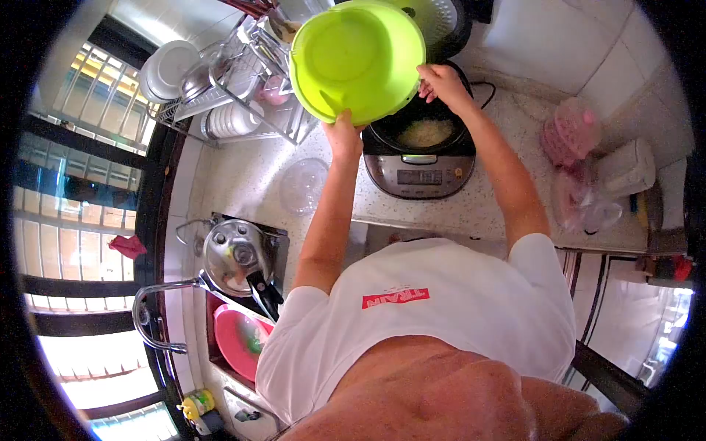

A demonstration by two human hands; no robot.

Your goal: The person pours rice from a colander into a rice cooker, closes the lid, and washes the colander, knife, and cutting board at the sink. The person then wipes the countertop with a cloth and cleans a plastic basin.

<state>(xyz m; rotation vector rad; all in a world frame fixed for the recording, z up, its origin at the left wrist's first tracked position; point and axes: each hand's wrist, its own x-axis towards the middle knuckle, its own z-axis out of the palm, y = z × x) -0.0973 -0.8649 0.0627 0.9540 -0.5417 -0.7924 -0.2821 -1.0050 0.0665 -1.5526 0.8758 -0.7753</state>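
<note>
Head view: the left hand grasps the lime-green basin at six o'clock; the right hand grips three, nearer the rice cooker towards five.

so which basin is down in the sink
The pink basin, beside the curved faucet. The lime-green basin is the one held up by its rim in the left hand and right hand.

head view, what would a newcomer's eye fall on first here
The bright lime-green bowl, held up at the top centre by the left hand and right hand. Next, just below it, the open cooker with pale contents, then the pink basin at lower left.
</note>
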